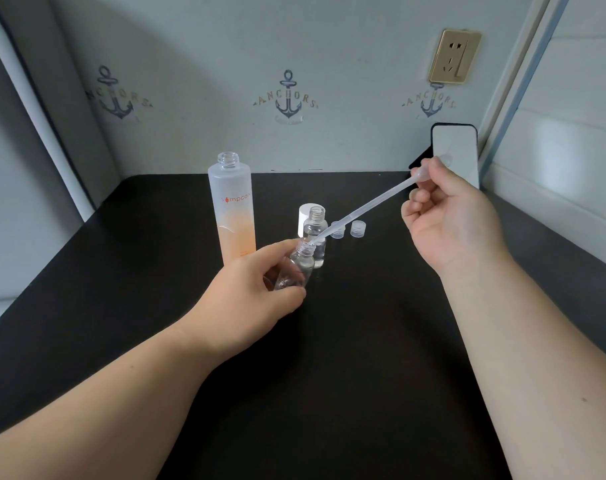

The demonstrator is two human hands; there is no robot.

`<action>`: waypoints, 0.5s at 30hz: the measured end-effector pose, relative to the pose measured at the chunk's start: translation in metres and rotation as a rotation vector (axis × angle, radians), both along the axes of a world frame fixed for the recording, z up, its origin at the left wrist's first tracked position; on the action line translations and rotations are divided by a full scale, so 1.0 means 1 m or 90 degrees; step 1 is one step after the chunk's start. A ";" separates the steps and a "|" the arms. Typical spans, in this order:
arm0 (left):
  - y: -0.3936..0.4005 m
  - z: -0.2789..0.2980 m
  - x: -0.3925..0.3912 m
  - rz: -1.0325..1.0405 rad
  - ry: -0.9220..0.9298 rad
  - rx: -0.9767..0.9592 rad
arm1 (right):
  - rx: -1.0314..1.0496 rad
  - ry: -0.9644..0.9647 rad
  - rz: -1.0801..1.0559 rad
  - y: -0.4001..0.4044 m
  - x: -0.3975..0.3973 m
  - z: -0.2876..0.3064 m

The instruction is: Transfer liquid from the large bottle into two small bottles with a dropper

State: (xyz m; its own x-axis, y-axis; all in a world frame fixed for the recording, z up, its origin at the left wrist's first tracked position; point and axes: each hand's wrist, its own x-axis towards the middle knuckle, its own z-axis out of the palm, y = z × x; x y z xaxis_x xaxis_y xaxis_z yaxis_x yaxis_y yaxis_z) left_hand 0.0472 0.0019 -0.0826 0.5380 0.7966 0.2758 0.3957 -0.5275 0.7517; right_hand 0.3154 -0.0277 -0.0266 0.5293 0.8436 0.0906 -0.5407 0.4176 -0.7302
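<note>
The large bottle (231, 209) stands upright and uncapped toward the back of a dark tabletop (363, 341), its frosted body white above and orange below, with orange lettering across the middle. Just to its right stands a small clear bottle (316, 237), also open at the neck, with a white cap (306, 216) right behind it. Two small translucent caps (349, 229) lie a little further right on the tabletop. The wall (190, 81) behind is pale grey-blue, printed with anchor motifs (287, 97), and carries a gold-coloured socket (454, 56) at the upper right. A phone (455, 155) with a pale screen leans against the wall in the right rear corner.

The left hand (260, 282) holds a second small bottle (296, 268) above the tabletop, in front of the standing one and tilted so that its open neck points up and to the right. Its grip is closed, with the fingers curled around the bottle's lower body and the thumb along the near side. The right hand (446, 216) is raised to the right, and its grip is a tight pinch of thumb and forefinger on the bulb end of the dropper (370, 207), with the other fingers curled in. The dropper slants down to the left, passing in front of the standing bottle, and its tip sits at the mouth of the held bottle.
</note>
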 end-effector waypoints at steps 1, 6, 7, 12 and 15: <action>0.000 0.000 0.000 0.001 0.000 -0.004 | 0.001 0.000 0.002 0.000 0.000 0.000; 0.001 -0.001 0.001 -0.002 0.000 -0.015 | 0.005 -0.006 -0.001 0.001 0.001 0.000; 0.001 -0.001 0.001 -0.003 0.000 -0.017 | 0.006 -0.008 -0.003 0.001 0.002 0.000; 0.002 -0.003 0.001 0.005 -0.001 -0.021 | 0.012 -0.023 -0.006 0.002 0.002 -0.001; 0.002 -0.003 0.001 0.004 -0.002 -0.027 | 0.022 -0.033 -0.008 0.001 0.002 -0.001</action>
